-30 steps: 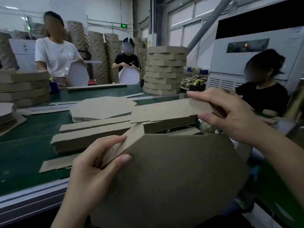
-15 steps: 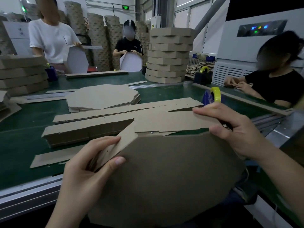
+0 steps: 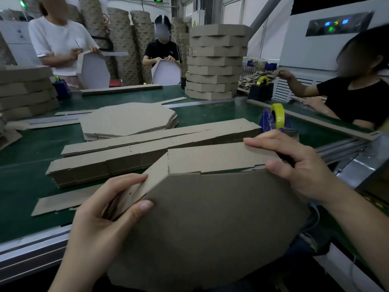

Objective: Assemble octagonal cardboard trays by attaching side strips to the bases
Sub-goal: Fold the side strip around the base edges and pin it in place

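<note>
Now that side strip (image 3: 210, 157) sits closer along base (image 3: 210, 228) upper edge, centre frame | left grip (image 3: 101, 218) pinches strip corner | right grip (image 3: 299, 169) holds strip end | second side seating

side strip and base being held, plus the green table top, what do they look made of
Side strip: matte brown uncoated cardboard; a dotted perforated fold line and cut tabs show.
Base: the same matte brown board with a plain face; its inner build cannot be seen.
Table top: dark green with a slight sheen, probably rubber or PVC belting, edged by a metal rail.
</note>
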Action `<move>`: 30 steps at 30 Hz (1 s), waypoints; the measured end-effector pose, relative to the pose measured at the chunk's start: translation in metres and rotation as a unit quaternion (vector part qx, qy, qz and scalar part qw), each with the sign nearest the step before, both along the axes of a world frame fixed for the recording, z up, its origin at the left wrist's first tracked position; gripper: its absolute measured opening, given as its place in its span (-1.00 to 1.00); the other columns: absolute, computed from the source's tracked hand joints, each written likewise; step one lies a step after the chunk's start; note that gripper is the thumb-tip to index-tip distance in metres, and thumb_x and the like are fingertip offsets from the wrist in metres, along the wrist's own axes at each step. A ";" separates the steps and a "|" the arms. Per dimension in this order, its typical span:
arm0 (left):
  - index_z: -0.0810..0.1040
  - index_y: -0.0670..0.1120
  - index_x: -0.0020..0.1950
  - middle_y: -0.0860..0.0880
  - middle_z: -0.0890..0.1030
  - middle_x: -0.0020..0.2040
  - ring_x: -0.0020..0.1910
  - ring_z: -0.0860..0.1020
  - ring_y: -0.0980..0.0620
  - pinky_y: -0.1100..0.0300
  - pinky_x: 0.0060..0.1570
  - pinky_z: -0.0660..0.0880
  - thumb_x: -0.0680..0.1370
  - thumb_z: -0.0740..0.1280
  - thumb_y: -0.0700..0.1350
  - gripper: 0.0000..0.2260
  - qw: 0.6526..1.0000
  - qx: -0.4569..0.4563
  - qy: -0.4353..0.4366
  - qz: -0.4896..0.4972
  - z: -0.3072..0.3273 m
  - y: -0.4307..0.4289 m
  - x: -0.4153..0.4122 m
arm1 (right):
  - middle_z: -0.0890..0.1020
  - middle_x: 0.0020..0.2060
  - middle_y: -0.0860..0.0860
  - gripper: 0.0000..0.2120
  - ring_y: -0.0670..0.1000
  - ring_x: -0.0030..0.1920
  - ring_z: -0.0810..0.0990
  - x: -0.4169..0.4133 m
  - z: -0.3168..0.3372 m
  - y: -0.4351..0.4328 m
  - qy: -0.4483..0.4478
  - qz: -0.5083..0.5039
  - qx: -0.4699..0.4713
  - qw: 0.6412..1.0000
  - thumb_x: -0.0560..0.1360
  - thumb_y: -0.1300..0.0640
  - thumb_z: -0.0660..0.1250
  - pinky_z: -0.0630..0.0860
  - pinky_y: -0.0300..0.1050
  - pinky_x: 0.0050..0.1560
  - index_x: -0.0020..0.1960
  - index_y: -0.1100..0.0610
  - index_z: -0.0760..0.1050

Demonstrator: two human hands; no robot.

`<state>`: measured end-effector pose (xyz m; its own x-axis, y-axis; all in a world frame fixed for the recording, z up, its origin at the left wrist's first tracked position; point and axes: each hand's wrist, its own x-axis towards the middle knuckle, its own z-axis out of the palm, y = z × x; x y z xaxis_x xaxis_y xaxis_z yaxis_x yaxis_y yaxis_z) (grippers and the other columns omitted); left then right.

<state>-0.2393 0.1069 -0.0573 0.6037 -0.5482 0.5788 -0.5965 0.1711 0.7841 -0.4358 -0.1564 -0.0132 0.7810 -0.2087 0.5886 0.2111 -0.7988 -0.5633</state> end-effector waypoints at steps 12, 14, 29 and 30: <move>0.55 0.21 0.25 0.12 0.49 0.28 0.28 0.46 0.09 0.32 0.23 0.35 0.52 0.24 0.13 -0.69 0.967 0.110 -0.223 -0.058 0.043 -0.027 -0.011 | 0.53 0.12 -0.16 -0.67 -0.15 0.19 0.50 0.009 0.000 0.005 0.012 0.025 0.015 0.999 0.49 0.02 0.28 0.38 -0.37 0.18 0.25 -0.11 0.54; 0.54 0.27 0.25 0.15 0.47 0.30 0.30 0.43 0.10 0.16 0.25 0.40 0.54 0.18 0.18 -0.69 0.946 0.153 -0.283 -0.048 0.055 -0.036 -0.016 | 0.53 0.13 -0.12 -0.66 -0.11 0.19 0.50 0.011 0.000 0.006 0.017 0.030 0.019 0.999 0.49 0.01 0.28 0.39 -0.36 0.16 0.26 -0.08 0.51; 0.45 0.36 0.27 0.15 0.49 0.16 0.16 0.46 0.10 0.02 0.05 0.47 0.51 0.05 0.29 -0.62 0.903 0.252 -0.339 -0.080 0.066 -0.057 -0.018 | 0.50 0.12 -0.05 -0.47 0.00 0.19 0.49 0.007 -0.006 -0.013 0.086 0.042 0.032 0.995 0.47 -0.23 0.35 0.41 -0.29 0.15 0.39 -0.10 0.46; 0.46 0.35 0.27 0.14 0.51 0.16 0.15 0.48 0.08 0.01 0.03 0.48 0.52 0.06 0.28 -0.62 0.904 0.248 -0.339 -0.080 0.066 -0.058 -0.018 | 0.50 0.12 -0.06 -0.47 -0.02 0.19 0.49 0.007 -0.005 -0.013 0.087 0.041 0.031 0.995 0.46 -0.25 0.34 0.41 -0.30 0.14 0.38 -0.09 0.46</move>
